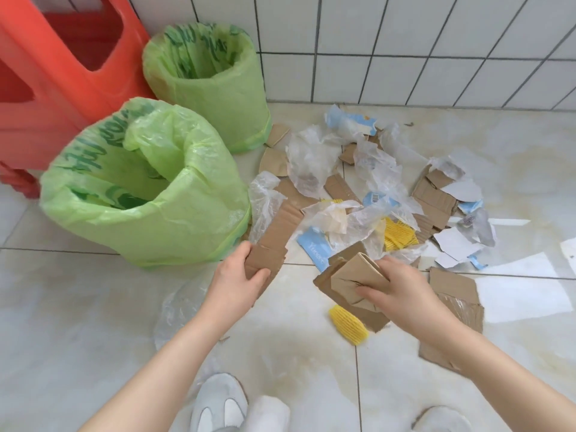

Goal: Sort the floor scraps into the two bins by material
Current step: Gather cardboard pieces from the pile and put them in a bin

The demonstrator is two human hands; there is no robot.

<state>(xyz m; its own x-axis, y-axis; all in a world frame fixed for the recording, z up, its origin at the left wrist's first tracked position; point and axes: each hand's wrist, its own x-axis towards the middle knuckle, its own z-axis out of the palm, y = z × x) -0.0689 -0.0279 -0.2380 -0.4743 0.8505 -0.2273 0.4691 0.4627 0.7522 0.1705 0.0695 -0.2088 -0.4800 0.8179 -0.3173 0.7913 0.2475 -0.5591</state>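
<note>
My left hand (237,280) grips a long strip of brown cardboard (277,235) just right of the near bin (143,222), which has a green bag liner. My right hand (402,289) holds a folded stack of cardboard pieces (346,282) low over the floor. A second green-lined bin (218,98) stands farther back against the wall. Past my hands lies the scrap pile: crumpled clear plastic film (311,160), more cardboard (433,198), yellow foam netting (399,233), blue and white paper bits (314,249).
A red plastic stool (59,76) stands left of the bins. A white tiled wall (405,48) closes the back. A yellow foam net (349,325), cardboard (455,300) and clear film (177,310) lie near my slippers (218,403).
</note>
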